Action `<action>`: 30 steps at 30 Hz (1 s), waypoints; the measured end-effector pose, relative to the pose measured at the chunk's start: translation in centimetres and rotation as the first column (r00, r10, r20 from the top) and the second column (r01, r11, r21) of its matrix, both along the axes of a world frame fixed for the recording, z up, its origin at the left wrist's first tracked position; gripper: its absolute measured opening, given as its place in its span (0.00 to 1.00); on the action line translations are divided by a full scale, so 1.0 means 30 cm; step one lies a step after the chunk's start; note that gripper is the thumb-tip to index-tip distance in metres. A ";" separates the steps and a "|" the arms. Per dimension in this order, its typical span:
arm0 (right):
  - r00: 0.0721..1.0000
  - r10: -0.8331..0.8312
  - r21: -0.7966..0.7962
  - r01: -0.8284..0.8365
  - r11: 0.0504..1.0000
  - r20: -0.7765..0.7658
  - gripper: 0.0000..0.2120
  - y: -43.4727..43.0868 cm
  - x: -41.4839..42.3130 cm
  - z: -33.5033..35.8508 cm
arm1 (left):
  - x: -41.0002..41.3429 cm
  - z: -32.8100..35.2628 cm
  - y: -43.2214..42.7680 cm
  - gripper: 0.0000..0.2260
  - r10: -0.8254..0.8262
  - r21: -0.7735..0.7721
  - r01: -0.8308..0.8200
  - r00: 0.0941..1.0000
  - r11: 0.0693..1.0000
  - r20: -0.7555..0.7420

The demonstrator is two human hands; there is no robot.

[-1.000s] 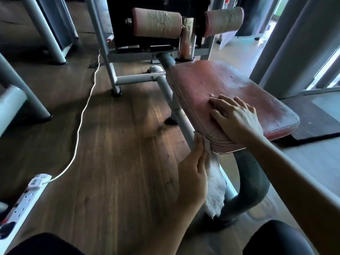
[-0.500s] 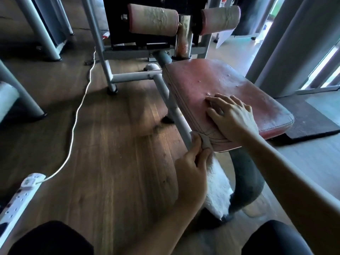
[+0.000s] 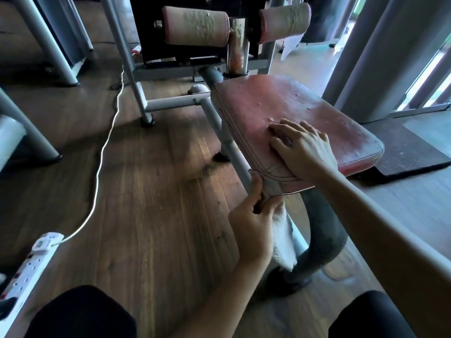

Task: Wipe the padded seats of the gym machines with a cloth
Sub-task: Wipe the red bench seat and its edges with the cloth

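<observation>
A worn red padded seat sits on a grey machine frame in the middle of the head view. My right hand rests flat on the seat's near part, fingers spread. A white cloth hangs below the seat's near left corner. My left hand pinches the cloth against that corner's edge, thumb pointing up. Two pink roller pads stand behind the seat.
A white power strip lies on the wooden floor at the lower left, its cable running up towards the machine. Grey frame legs stand at the left. A dark mat lies right of the seat. My knees fill the bottom edge.
My left hand has slid the cloth a little along the seat's near corner and curled tighter on it. My right hand stays flat on the seat.
</observation>
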State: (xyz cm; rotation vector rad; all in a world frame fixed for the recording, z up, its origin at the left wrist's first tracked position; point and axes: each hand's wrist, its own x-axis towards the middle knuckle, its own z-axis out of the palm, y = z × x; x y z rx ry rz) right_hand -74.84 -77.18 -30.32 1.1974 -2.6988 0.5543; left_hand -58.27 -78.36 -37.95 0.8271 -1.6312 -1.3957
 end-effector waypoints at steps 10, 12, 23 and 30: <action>0.998 0.025 0.129 -0.032 0.991 0.052 0.22 -0.005 -0.014 0.020 | -0.015 0.099 -0.128 0.16 -0.054 -0.026 0.053 0.998 0.998 -0.026; 0.996 0.027 0.134 -0.040 0.990 0.091 0.19 -0.009 -0.042 0.034 | 0.017 0.099 -0.093 0.17 -0.089 -0.051 0.086 0.994 0.995 -0.061; 0.996 0.033 0.262 -0.053 0.964 0.080 0.24 -0.187 -0.177 0.017 | -0.107 0.030 -0.410 0.18 0.010 0.098 -0.004 0.998 0.995 -0.057; 0.997 0.003 0.277 -0.025 0.961 0.080 0.24 -0.195 -0.170 0.020 | -0.264 0.078 -0.491 0.20 -0.132 0.114 0.135 0.991 0.984 -0.040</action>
